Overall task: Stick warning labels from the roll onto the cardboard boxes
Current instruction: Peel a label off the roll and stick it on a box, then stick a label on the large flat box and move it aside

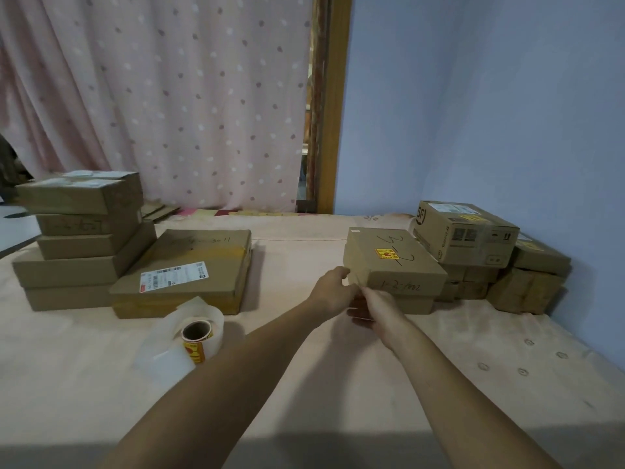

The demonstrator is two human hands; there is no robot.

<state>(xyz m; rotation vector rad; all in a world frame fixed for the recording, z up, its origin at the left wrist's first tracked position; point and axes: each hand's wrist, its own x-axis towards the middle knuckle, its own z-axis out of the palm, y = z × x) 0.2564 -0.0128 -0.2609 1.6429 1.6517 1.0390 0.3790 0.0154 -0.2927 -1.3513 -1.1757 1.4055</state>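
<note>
A flat cardboard box (392, 262) with a yellow and red warning label (386, 254) on its lid lies right of centre, on top of another flat box. My left hand (333, 291) grips its near left corner. My right hand (378, 308) holds the front edge just below, fingers under the box. The label roll (196, 335), with loose white backing paper curling around it, stands on the cloth to the left of my arms. A wide flat box (189, 269) with a white shipping label lies behind the roll.
A stack of several cardboard boxes (81, 238) stands at the left. More boxes (473, 235), some with yellow labels, are piled at the right against the blue wall. A pink dotted curtain hangs behind the cloth-covered table (304, 367).
</note>
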